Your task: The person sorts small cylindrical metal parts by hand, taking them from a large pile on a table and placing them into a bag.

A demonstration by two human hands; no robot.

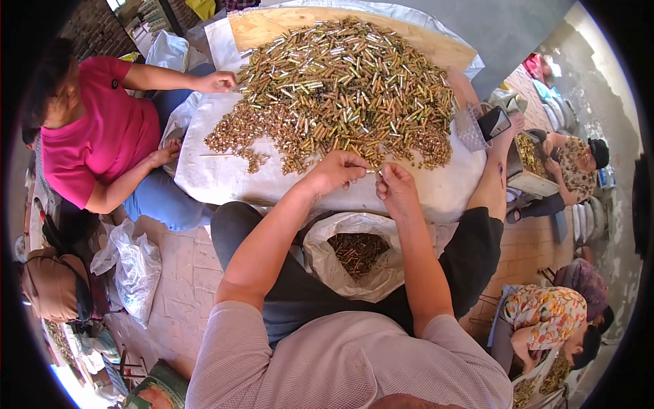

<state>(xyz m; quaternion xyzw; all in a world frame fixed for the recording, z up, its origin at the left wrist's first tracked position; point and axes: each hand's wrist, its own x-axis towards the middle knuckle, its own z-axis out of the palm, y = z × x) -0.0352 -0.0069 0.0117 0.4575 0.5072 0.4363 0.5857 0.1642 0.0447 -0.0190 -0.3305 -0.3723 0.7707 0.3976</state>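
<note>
My left hand (pixel 338 170) and my right hand (pixel 397 185) meet over the table's near edge, thumbs and fingertips pinched. Between them is a small brass-coloured metal part (pixel 372 170), too small to make out fully; it looks held from both sides. Just beyond lies a large heap of brass-coloured metal sleeves (pixel 347 88). Along its near left side are many smaller coppery pieces (pixel 248 129), with more at its near right. Below my hands, between my legs, a white woven sack (pixel 320 262) stands open, partly filled with dark, rust-brown slim pieces (pixel 357 253).
The heap lies on a white-covered table (pixel 204 170) with a wooden board (pixel 272 26) behind. A person in pink (pixel 102 136) sits at the left, one hand by the heap. A phone (pixel 494 124) and mesh basket (pixel 470 129) are right. Other people sit at lower right.
</note>
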